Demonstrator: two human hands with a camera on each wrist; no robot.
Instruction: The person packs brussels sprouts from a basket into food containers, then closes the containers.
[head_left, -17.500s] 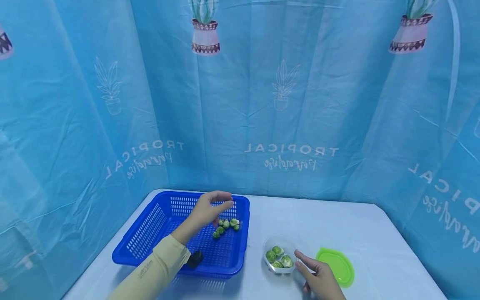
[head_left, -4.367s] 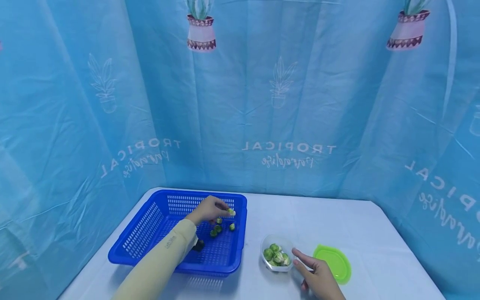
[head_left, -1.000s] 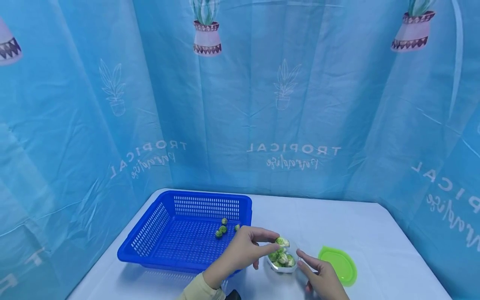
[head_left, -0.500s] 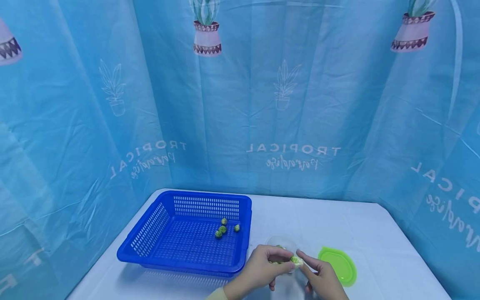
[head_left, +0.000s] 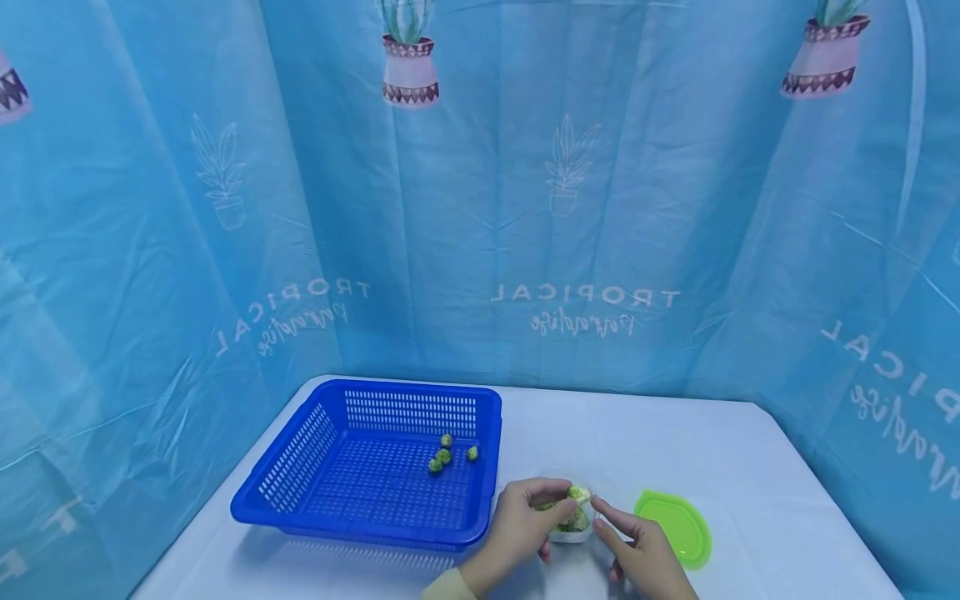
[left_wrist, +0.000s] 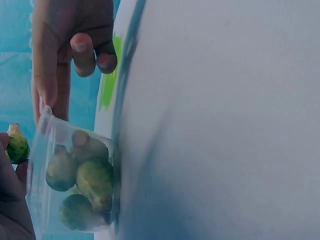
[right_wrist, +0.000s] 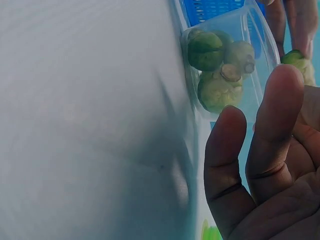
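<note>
My left hand (head_left: 517, 521) pinches a Brussels sprout (head_left: 580, 493) between thumb and fingertips, just over the mouth of a clear plastic container (left_wrist: 42, 195). Several Brussels sprouts (left_wrist: 95, 182) lie inside it, visible through its wall. On the container's right side, my right hand (head_left: 647, 557) holds the rim between thumb and forefinger, its other fingers curled beneath. The left hand covers part of the container in the head view. In the right wrist view, the held sprout (right_wrist: 299, 65) shows beyond the container's rim.
To the left stands a blue perforated basket (head_left: 367, 529) with several Brussels sprouts (head_left: 443, 457) towards its right side. A bright green lid (head_left: 678, 529) lies right of the right hand on the white table (head_left: 637, 433). A blue printed curtain (head_left: 480, 208) surrounds the table.
Over these frames sprouts have passed from the basket into the container. My left hand has come right from the basket with one sprout, lately drawing slightly back left. The right hand keeps its place.
</note>
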